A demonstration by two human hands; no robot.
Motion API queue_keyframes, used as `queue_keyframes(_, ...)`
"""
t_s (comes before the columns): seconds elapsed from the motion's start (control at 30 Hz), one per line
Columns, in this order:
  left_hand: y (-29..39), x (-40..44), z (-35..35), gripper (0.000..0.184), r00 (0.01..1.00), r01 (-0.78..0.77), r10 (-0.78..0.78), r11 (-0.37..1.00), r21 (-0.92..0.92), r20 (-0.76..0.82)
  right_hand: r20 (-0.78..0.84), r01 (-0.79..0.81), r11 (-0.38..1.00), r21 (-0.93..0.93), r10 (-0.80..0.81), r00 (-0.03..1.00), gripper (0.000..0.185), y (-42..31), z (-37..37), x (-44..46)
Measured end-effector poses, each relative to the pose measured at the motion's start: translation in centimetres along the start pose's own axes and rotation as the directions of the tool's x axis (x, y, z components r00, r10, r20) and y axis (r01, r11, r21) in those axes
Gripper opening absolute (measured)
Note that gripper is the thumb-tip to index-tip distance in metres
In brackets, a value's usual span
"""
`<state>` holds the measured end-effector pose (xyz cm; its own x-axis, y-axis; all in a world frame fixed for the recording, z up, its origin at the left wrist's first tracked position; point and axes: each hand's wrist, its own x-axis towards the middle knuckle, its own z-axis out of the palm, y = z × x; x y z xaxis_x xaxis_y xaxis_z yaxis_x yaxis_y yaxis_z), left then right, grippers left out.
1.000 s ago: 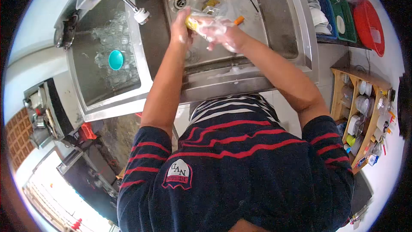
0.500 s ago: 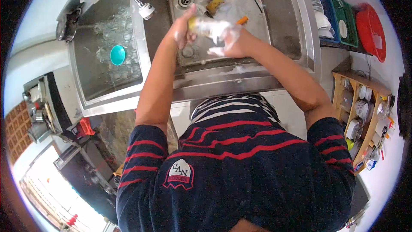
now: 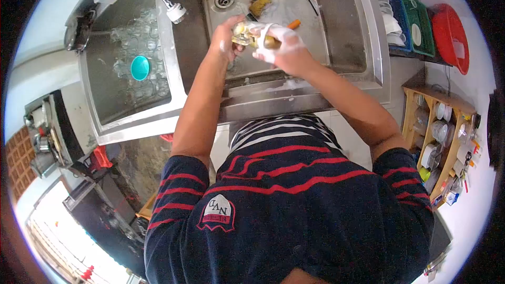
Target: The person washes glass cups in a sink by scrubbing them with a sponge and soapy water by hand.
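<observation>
Both hands are over the right sink basin (image 3: pixel 347 42). My left hand (image 3: pixel 225 36) is closed round one end of a clear glass (image 3: pixel 243 38). My right hand (image 3: pixel 292 51), covered in white suds, is wrapped round a yellowish sponge (image 3: pixel 271 42) at the glass's other end. Suds hide part of the glass and the right fingers. Beyond the hands, a yellow scrap (image 3: pixel 260 5) lies on the soapy basin floor, left of an orange-handled item (image 3: pixel 294 23). The drain (image 3: pixel 224 0) is at the basin's far left.
Many clear glasses (image 3: pixel 138 37) and a turquoise cup (image 3: pixel 140 68) are in the left basin. A faucet head (image 3: pixel 177 13) hangs by the divider. At right are a blue rack (image 3: pixel 395 18), green rack (image 3: pixel 419 26), red basin (image 3: pixel 451 37) and wooden dish shelf (image 3: pixel 442 100).
The blurred glass and sponge now show more clearly between my hands. My right hand has shifted slightly right, and its fingers have changed position around the sponge.
</observation>
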<state>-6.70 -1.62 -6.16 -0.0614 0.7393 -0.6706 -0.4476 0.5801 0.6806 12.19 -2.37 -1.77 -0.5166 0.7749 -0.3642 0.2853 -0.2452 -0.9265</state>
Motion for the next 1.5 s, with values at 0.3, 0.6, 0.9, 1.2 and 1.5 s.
queue_keyframes(0.3, -0.6, -0.5, -0.1, 0.031, 0.999, 0.026, -0.027, 0.999, -0.035, -0.019, 0.182, 0.670, 0.517, -0.533, -0.704, 0.687, 0.038, 2.0, -1.6, 2.0)
queue_keyframes(0.6, -1.1, -0.8, -1.3, 0.040, 0.987, -0.067, 0.088, 0.986, 0.152, -0.134, 0.200, -0.206, 0.511, 0.834, 0.067, 0.977, 0.034, 1.4, -0.8, 0.5)
queue_keyframes(0.9, -3.1, -0.9, -0.6, 0.031, 0.995, 0.090, -0.100, 0.961, -0.262, -0.027, -0.073, 0.428, 0.903, 0.050, -0.424, 0.903, 0.039, -0.6, 0.6, -0.7)
queue_keyframes(1.2, -2.4, -2.3, -1.0, 0.025, 0.953, 0.278, -0.206, 0.884, -0.376, 0.221, 0.297, 0.823, 0.152, -0.547, -0.884, 0.361, 0.040, 0.4, -2.5, 0.1)
queue_keyframes(1.5, -1.5, -4.3, 0.0, 0.024, 0.992, 0.127, -0.122, 0.984, -0.124, 0.046, -0.281, 0.656, 0.687, -0.313, -0.727, 0.627, 0.033, -1.4, -4.5, 0.5)
